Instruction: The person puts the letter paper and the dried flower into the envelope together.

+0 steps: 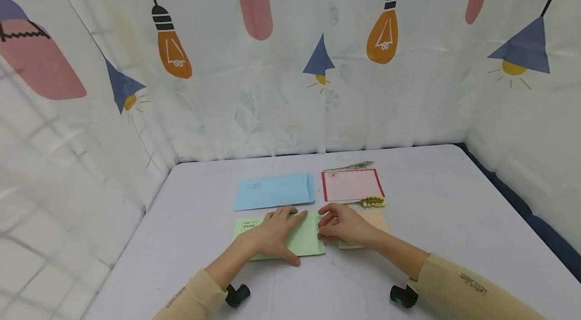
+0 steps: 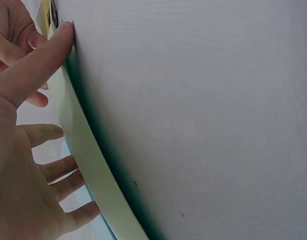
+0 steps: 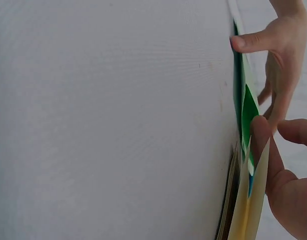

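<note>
A pale green envelope [image 1: 309, 239] with a small printed box lies on the white table, its mouth toward the right. My left hand [image 1: 276, 235] rests on it, fingers spread and thumb by the near edge. At the mouth, my right hand [image 1: 347, 225] has its fingers loosely bent; in the right wrist view, a fingertip touches the gaping green opening [image 3: 250, 107], and a gap separates it from the other finger. Beige envelopes [image 1: 375, 218] lie partly under the right hand, their upper sheets standing apart in the right wrist view [image 3: 256, 200].
Behind the green envelope lies a blue envelope [image 1: 277, 193]. To its right is a pink card [image 1: 351, 186] with a red border, a yellow flower sprig [image 1: 373, 202] at its near edge and a dried sprig [image 1: 360, 165] at its far edge. Patterned curtains [image 1: 290, 108] surround the table.
</note>
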{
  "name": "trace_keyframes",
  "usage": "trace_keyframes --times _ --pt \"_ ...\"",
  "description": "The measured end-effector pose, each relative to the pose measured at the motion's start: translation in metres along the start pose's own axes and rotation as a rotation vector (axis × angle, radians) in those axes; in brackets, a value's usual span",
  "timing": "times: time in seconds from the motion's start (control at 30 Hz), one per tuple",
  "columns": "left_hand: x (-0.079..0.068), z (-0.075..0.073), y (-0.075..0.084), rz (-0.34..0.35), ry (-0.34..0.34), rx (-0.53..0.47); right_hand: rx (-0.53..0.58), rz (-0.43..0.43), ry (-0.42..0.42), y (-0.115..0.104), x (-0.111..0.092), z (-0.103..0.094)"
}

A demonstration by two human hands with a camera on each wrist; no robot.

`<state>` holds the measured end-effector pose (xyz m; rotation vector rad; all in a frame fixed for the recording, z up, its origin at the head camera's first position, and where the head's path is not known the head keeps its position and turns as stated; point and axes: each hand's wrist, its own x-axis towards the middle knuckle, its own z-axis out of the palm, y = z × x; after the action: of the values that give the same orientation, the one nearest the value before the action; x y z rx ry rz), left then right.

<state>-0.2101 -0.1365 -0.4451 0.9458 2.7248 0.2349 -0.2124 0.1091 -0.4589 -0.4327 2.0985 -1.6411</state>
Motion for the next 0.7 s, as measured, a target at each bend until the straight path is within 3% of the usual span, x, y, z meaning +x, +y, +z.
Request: trace_keyframes --times 0.23,0.57,0.7 --pt "0.001 -0.001 0.000 -0.005 -0.010 0.002 -0.021 0.034 -0.028 -0.001 0.004 0.004" --pt "0.001 -0.003 -0.001 0.022 0.002 -0.033 0.115 0.079 -0.070 0.004 0.008 0.004" --pt "0.002 -0.001 -0.004 0.028 0.002 -0.054 0.109 0.065 -0.078 0.007 0.011 0.005"
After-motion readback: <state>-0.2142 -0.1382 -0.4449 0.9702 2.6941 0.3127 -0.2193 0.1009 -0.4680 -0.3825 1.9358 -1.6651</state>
